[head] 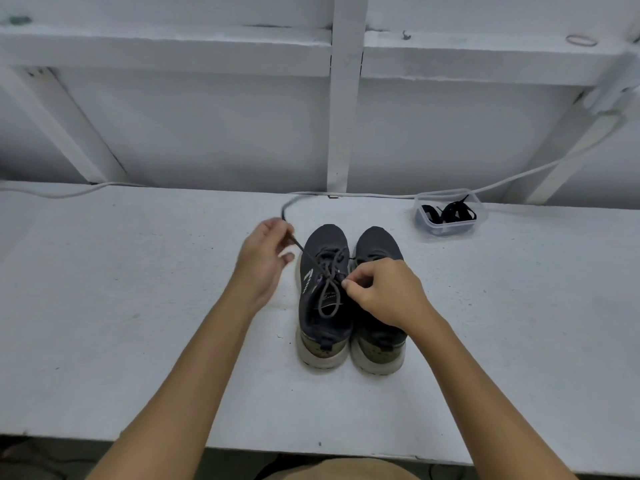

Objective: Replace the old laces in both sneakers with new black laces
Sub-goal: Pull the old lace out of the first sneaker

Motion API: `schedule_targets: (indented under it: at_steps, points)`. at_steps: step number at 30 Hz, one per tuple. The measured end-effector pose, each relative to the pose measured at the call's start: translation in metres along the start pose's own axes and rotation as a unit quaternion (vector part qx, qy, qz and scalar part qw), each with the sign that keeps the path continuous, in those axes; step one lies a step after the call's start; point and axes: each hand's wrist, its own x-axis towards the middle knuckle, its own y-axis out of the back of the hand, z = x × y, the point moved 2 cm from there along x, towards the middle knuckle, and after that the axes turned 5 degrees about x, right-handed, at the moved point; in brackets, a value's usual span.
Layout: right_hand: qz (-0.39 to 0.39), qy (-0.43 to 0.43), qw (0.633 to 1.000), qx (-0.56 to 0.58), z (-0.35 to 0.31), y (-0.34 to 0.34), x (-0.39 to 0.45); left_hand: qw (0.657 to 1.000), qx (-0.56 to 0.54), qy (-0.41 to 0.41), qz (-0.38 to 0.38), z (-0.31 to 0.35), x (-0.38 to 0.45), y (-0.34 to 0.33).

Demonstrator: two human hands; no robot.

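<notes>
- Two dark sneakers, the left sneaker (323,299) and the right sneaker (377,306), stand side by side on the white table (138,306), toes pointing away.
- Left hand (265,261) pinches one end of the old lace (308,252), drawn taut from the left sneaker.
- Right hand (381,292) pinches the lace at its eyelets.
- New black laces (450,213) lie in a clear container (479,220), far right.

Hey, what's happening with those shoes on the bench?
A person is unlacing a pair of dark sneakers on a white bench. The left hand pulls one end of the old lace up and away from the left sneaker, while the right hand pinches the lace at the eyelets. The right sneaker stands right beside it, partly covered. New black laces wait in a clear tub at the back right.
</notes>
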Motion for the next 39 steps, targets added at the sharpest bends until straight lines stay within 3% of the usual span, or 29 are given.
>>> schedule_targets:
  at_steps: [2, 4, 8, 11, 18, 23, 25, 27, 29, 32, 35, 39]
  points:
    - [0.0, -0.003, 1.0, -0.005, -0.001, 0.0, 0.0, 0.994, -0.092, 0.008, 0.066, 0.013, 0.014, 0.012]
    - [0.005, -0.006, 1.0, -0.013, -0.003, 0.001, 0.001, 0.994, 0.006, 0.031, 0.105, 0.013, 0.023, 0.023]
    - [-0.007, 0.004, 0.999, -0.037, -0.008, 0.001, 0.002, 0.949, 0.3, 0.094, 0.018, -0.018, 0.012, 0.022]
    - [-0.015, 0.01, 0.999, -0.048, -0.01, 0.003, 0.002, 0.921, 0.377, 0.081, -0.054, -0.033, -0.009, 0.01]
    - [-0.026, 0.013, 0.998, -0.055, -0.012, 0.004, 0.005, 0.919, 0.386, 0.014, -0.082, -0.033, -0.019, 0.001]
    - [-0.031, 0.007, 0.998, -0.054, -0.012, 0.004, 0.009, 0.903, 0.404, -0.092, -0.114, -0.031, -0.02, -0.002]
    - [-0.037, 0.002, 0.998, -0.051, -0.012, 0.005, 0.009, 0.925, 0.359, -0.101, -0.078, -0.028, -0.017, -0.003]
    - [-0.04, -0.001, 0.998, -0.048, -0.011, 0.004, 0.01, 0.97, 0.235, -0.059, -0.013, -0.021, -0.01, -0.001]
    - [-0.04, -0.005, 0.998, -0.046, -0.011, 0.004, 0.01, 0.99, 0.135, -0.019, 0.038, -0.015, -0.002, 0.004]
    - [-0.042, 0.008, 0.998, -0.05, -0.014, 0.004, 0.009, 0.975, 0.22, -0.006, 0.0, -0.018, 0.004, 0.012]
    - [-0.031, 0.049, 0.997, -0.051, -0.019, 0.002, 0.008, 0.93, 0.364, 0.003, -0.045, -0.028, 0.0, 0.018]
    - [-0.025, 0.074, 0.992, -0.1, -0.025, -0.007, 0.014, 0.923, 0.383, -0.01, -0.031, -0.034, -0.01, 0.017]
